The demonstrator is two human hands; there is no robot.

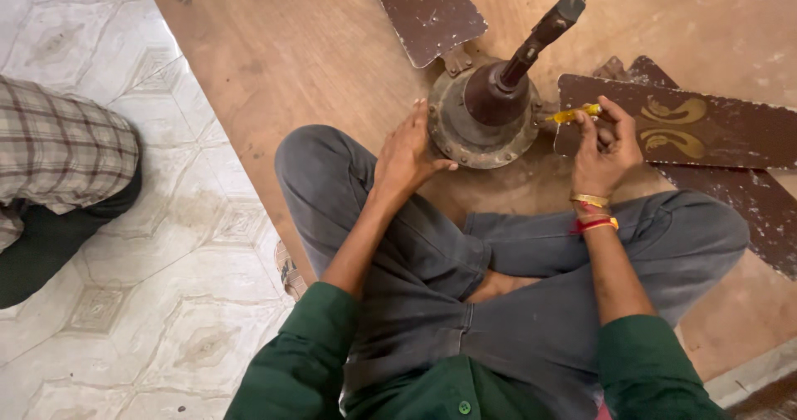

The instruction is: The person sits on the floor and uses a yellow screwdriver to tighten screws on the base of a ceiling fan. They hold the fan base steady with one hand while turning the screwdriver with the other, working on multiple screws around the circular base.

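Observation:
A brown ceiling fan motor (486, 117) with its down rod (544, 30) pointing up lies on a wooden board in front of my crossed legs. My left hand (408, 150) rests flat against the motor's left rim, fingers together. My right hand (604, 146) grips a yellow-handled screwdriver (571, 114), its tip pointing at the motor's right side where a dark fan blade (689, 125) with gold ornament joins it. Another blade (427, 9) sticks out at the top.
The wooden board (290, 55) lies over a pale patterned tile floor (149, 246). Another person's knee in checked cloth (58, 154) is at the left. A further worn blade (764, 212) lies at the right, under the ornamented one.

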